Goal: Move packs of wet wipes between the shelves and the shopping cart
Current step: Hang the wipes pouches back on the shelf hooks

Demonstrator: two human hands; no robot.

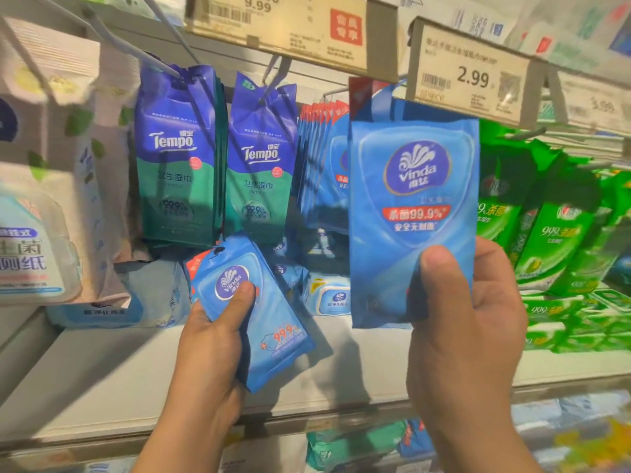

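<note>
Right hand (467,322): pinching upright blue Vinda pack (413,213), reading "99.9%", before the pegs.
Left hand (208,339): gripping tilted Vinda pack (259,312) (thumb lying across logo).
Pegs: Tempo packs (177,155) hanging.
Tag (471,75): showing "2.99".
Shelf (102,377): pale, running underneath.

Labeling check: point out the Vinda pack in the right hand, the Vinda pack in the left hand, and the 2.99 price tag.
right-hand Vinda pack (415,186), head view, on the logo oval
left-hand Vinda pack (273,339), head view, on its lower front
2.99 price tag (473,76), head view, on the printed price
</note>
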